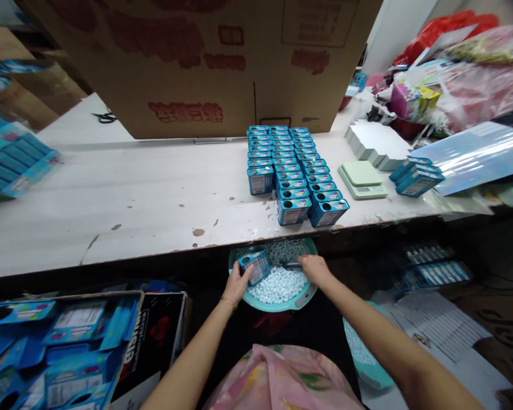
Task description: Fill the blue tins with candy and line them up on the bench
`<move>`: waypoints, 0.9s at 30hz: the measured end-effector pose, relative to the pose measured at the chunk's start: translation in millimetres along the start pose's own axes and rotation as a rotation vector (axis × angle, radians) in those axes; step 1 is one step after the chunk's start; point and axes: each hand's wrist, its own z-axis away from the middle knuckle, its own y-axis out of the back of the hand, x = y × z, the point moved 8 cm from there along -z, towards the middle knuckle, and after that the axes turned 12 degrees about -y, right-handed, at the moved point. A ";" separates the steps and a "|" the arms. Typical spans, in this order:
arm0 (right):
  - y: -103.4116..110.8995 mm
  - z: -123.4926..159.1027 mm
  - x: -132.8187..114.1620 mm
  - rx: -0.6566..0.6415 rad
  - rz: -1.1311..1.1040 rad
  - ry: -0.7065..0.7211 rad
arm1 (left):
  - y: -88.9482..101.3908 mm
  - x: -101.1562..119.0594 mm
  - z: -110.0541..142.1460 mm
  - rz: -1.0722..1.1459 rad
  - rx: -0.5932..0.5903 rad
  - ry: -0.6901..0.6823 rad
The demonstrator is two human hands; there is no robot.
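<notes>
My left hand (237, 283) is closed round a small blue printed box (257, 269), tilted over a turquoise basin (234, 261). Pale blue-white pellets (277, 286) fill much of the basin. In my right hand (315, 269), at the basin's right side, is the handle of what looks like a metal scoop (291, 265); its far end is at the pellets and hard to make out. On the table just beyond the basin, several blue boxes (293, 212) stand upright in rows, with dark round holes in their tops.
A green scale (363, 180) and stacked white card (378, 144) lie to the right on the white table (162, 193). A large cardboard box (222, 68) stands behind. Lower left, a carton holds blue boxes (74, 324). Another turquoise basin (378, 376) sits low at right.
</notes>
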 end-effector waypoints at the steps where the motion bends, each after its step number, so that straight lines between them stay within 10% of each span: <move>1: -14.3 -5.7 -9.1 -0.014 -0.040 -0.014 | -5.7 -6.0 -0.1 0.034 0.009 0.038; 6: -48.3 -24.4 -42.3 -0.023 -0.178 -0.054 | -30.1 -7.4 -4.4 0.191 -0.002 0.075; 11: -42.6 -29.7 -22.2 -0.028 -0.301 -0.018 | 3.4 23.3 2.4 0.086 -0.017 -0.078; 17: 7.3 -13.1 2.9 0.026 -0.501 0.119 | 40.4 39.9 9.4 -0.188 -0.025 -0.213; 27: 90.5 34.4 -39.1 0.045 -0.098 0.242 | -6.1 50.3 1.8 -0.294 -0.123 -0.337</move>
